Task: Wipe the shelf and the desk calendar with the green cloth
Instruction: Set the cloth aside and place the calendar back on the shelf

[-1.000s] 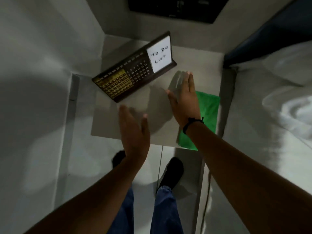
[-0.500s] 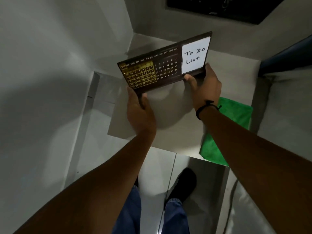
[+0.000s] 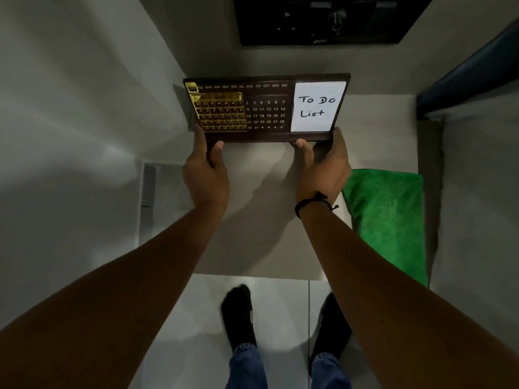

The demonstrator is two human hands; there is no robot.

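The dark wooden desk calendar [image 3: 265, 108], with gold date tiles and a white "To Do List" note, is held upright above the pale shelf [image 3: 269, 220]. My left hand [image 3: 206, 175] grips its lower left edge. My right hand [image 3: 323, 167] grips its lower right edge, under the note. The green cloth [image 3: 390, 217] lies flat on the right side of the shelf, just right of my right wrist, untouched.
A white wall closes the left side. A dark wall panel [image 3: 320, 18] hangs above the shelf. A bed with white bedding [image 3: 483, 192] borders the shelf on the right. My feet [image 3: 238, 315] stand on the tiled floor below the shelf's front edge.
Both hands went from hovering open over the shelf to gripping the calendar. The calendar has been turned from slanted to square and now stands lifted, facing me.
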